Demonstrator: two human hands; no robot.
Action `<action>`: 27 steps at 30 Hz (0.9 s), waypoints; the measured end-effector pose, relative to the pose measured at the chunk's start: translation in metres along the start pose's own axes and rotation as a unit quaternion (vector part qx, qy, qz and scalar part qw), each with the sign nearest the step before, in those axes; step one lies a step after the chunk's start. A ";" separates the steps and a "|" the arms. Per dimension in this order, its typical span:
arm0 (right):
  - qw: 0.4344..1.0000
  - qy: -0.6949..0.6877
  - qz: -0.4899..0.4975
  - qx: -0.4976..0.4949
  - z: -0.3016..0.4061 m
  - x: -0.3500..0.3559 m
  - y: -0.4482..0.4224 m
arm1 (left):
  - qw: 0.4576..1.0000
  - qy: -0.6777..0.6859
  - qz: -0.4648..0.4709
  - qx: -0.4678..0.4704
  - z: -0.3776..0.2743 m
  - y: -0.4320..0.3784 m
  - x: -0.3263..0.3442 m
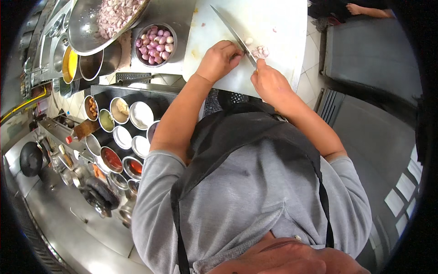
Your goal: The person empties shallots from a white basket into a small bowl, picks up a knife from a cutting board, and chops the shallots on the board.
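Observation:
My right hand [272, 82] grips the handle of a long chef's knife [231, 29], whose blade points up and to the left over a white cutting board [287, 20]. Close against the blade's left side is my left hand [220, 56], fingers curled down at the board. Whatever may lie under those fingertips is hidden. Cut shallot pieces [261, 52] lie just right of the blade, with a small pale piece [248, 41] above them. Left of the board, whole peeled shallots [155, 44] fill a round metal bowl [175, 39].
At upper left, a large metal bowl [80, 24] holds many sliced shallots [118, 17]. Below it stand a pot with yellow liquid [71, 65] and a dark pot [90, 65]. Several ingredient containers [141, 114] sit left of my arm. Another person's hand [355, 9] shows at top right.

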State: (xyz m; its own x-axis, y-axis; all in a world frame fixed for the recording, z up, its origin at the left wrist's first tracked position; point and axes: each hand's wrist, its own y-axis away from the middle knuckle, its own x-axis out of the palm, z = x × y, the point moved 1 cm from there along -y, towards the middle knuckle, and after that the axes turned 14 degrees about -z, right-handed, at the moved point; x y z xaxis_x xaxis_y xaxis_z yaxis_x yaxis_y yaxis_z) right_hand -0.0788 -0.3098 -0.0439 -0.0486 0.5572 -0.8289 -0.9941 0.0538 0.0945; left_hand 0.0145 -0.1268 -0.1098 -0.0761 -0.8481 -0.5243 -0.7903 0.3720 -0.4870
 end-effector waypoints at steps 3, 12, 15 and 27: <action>0.999 0.019 0.032 0.040 0.009 -0.017 -0.003 | 1.000 0.011 0.000 0.027 0.005 -0.005 -0.001; 1.000 0.010 -0.015 0.009 0.008 0.008 0.002 | 0.999 0.024 -0.007 0.030 0.007 -0.003 0.000; 0.998 0.021 0.018 0.048 0.021 -0.008 0.001 | 0.999 0.015 -0.002 0.045 0.007 -0.005 -0.002; 0.998 0.030 0.031 0.050 0.018 0.003 -0.002 | 0.997 0.002 -0.009 0.078 0.007 -0.003 0.001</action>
State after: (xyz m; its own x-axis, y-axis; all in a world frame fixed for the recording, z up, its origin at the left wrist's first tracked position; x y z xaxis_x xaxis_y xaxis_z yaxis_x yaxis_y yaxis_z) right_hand -0.0752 -0.2937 -0.0364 -0.1188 0.5116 -0.8510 -0.9743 0.1053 0.1993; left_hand 0.0210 -0.1261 -0.1141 -0.0667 -0.8565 -0.5119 -0.6875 0.4112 -0.5985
